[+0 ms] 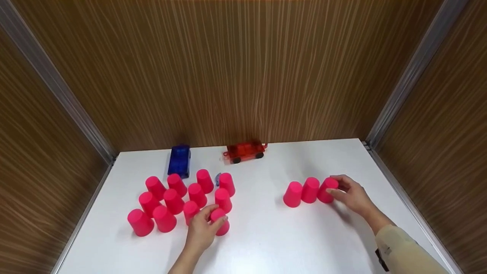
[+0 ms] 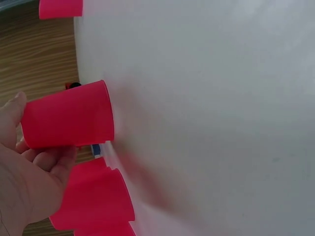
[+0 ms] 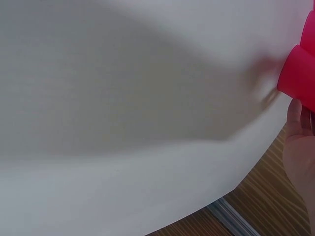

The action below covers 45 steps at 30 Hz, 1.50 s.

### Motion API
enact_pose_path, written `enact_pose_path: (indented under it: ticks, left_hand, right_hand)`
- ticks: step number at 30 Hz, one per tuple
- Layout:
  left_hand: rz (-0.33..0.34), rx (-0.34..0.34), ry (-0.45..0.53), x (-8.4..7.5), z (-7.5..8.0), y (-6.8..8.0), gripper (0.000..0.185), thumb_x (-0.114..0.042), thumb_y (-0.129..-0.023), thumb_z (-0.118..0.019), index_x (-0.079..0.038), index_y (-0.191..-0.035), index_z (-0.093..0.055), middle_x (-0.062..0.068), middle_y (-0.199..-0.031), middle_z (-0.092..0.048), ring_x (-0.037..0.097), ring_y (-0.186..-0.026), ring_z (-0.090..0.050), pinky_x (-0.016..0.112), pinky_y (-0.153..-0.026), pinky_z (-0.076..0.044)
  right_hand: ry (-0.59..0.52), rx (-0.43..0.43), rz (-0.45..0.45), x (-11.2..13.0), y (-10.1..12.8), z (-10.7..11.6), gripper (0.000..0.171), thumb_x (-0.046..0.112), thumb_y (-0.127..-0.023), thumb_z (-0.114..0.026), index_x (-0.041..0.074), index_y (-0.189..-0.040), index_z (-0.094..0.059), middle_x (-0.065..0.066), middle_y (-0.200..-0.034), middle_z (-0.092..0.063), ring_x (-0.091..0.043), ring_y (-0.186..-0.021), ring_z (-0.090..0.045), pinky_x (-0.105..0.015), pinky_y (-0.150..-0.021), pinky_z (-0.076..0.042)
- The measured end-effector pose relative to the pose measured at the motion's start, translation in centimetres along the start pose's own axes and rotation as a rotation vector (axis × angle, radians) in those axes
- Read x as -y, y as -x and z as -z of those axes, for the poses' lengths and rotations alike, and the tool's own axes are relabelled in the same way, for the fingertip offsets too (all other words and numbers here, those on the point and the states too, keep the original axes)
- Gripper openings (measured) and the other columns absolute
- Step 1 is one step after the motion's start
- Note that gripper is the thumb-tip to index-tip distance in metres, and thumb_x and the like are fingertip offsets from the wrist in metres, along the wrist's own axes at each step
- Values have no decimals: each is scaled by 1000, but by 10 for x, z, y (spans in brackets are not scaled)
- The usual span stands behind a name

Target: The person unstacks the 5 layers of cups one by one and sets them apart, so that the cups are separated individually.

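Note:
My left hand (image 1: 201, 230) grips an upside-down pink cup (image 1: 223, 227) at the front right corner of a cluster of similar cups. In the left wrist view, the thumb and fingers of the left hand (image 2: 34, 184) lie on either side of the narrow end of that cup (image 2: 69, 115). Over on the right, three more inverted cups stand in a short row. My right hand (image 1: 354, 196) holds the rightmost cup (image 1: 325, 193) of this row between thumb and fingers. The right wrist view catches only part of the hand (image 3: 299, 155) and cup (image 3: 298, 73) at its right edge.
Several upside-down pink cups (image 1: 174, 201) stand in rows left of centre. Behind them are a blue toy car (image 1: 179, 161), a small bluish item (image 1: 217, 179) and a red wheeled toy car (image 1: 245, 151). Wood-patterned panels (image 1: 243, 72) border the white table (image 1: 262, 247) at the back and sides.

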<state>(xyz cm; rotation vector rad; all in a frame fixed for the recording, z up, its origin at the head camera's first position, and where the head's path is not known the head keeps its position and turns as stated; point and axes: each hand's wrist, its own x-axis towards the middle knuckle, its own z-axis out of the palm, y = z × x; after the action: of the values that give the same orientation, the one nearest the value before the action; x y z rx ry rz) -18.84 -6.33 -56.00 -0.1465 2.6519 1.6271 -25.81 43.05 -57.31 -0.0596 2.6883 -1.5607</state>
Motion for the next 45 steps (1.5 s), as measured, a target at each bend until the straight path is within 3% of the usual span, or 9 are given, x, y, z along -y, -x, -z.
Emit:
enact_pose_path:
  ticks: [12,18,22,26,31,34,37,41,45]
  left_hand:
    - [31,-11,-3,-2,-2,0,65,-30,-91,-87,-17,-149,-62,3,-134,-70,32,-129,-64,44,-100,-58]
    - [22,-10,20,-7,2,0,70,-32,-91,-87,-19,-153,-59,4,-140,-67,34,-134,-60,47,-101,-58]
    - [-18,-23,15,-16,7,2,73,-34,-90,-87,-19,-154,-58,4,-147,-63,38,-141,-54,53,-104,-54]
    - [-75,-27,15,-31,12,1,76,-38,-89,-88,-20,-155,-57,2,-149,-62,40,-142,-52,54,-103,-55]
    - [-204,8,4,-57,11,-7,76,-43,-89,-86,-19,-155,-57,7,-130,-72,39,-134,-59,52,-95,-60]
    - [-257,51,3,-76,2,-15,75,-44,-90,-85,-19,-155,-56,8,-134,-70,37,-135,-59,53,-98,-59]
    - [-261,91,-5,-97,-15,-23,75,-46,-89,-85,-23,-155,-57,3,-152,-59,32,-143,-52,53,-103,-56]
    - [-267,144,-7,-121,-44,-35,72,-44,-91,-85,-28,-155,-56,-1,-155,-56,27,-145,-50,48,-106,-55]
    - [-294,211,22,-135,-77,-47,71,-40,-93,-84,-26,-156,-55,-3,-156,-55,25,-146,-50,45,-108,-53]
  right_hand:
    - [4,-14,9,0,0,0,57,29,-99,-78,7,-147,-55,-20,-139,-61,-43,-132,-57,-21,-90,-56]
    - [4,-12,2,0,0,-1,59,30,-100,-78,8,-148,-54,-20,-142,-60,-44,-134,-55,-30,-94,-58]
    - [5,-6,-11,-1,1,-2,59,29,-100,-77,8,-150,-52,-21,-143,-59,-46,-135,-55,-37,-95,-60]
    - [7,-7,-13,0,1,-2,59,29,-100,-77,8,-149,-53,-21,-142,-59,-45,-134,-56,-36,-94,-60]
    - [7,-10,-2,2,0,0,58,29,-100,-78,8,-148,-54,-20,-142,-59,-44,-133,-56,-29,-92,-59]
    - [3,-13,-9,2,0,1,57,28,-100,-78,8,-148,-54,-20,-141,-59,-44,-133,-56,-28,-91,-59]
    - [2,-7,-25,3,0,1,57,27,-100,-77,9,-148,-53,-20,-142,-59,-44,-134,-55,-29,-91,-59]
    - [1,1,-36,3,1,0,58,29,-100,-77,10,-149,-52,-20,-144,-58,-44,-135,-54,-31,-92,-60]
    - [-11,2,-23,4,1,-2,59,28,-100,-77,9,-149,-52,-21,-144,-58,-44,-135,-54,-33,-94,-59]
